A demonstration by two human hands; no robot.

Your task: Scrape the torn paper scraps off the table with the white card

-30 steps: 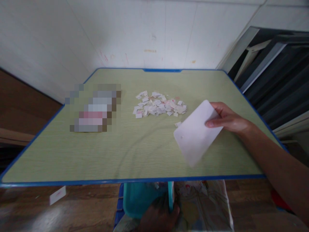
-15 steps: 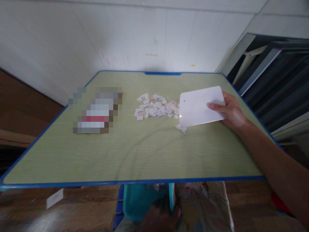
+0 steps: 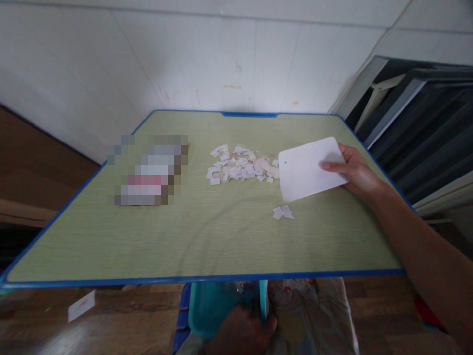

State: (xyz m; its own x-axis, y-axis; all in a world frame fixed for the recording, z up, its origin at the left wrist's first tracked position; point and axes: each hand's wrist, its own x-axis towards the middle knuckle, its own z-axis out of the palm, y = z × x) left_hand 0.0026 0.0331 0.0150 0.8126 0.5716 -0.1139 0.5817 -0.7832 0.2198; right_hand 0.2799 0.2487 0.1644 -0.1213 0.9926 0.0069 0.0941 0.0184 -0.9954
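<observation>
Green table bears scraps beside card.

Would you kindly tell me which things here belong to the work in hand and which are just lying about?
In use:
- white scraper card, held by the right hand
- pile of paper scraps
- stray scraps
- teal bin, held by the left hand

Lying about:
- blurred item on the table
- paper slip on the floor
</observation>
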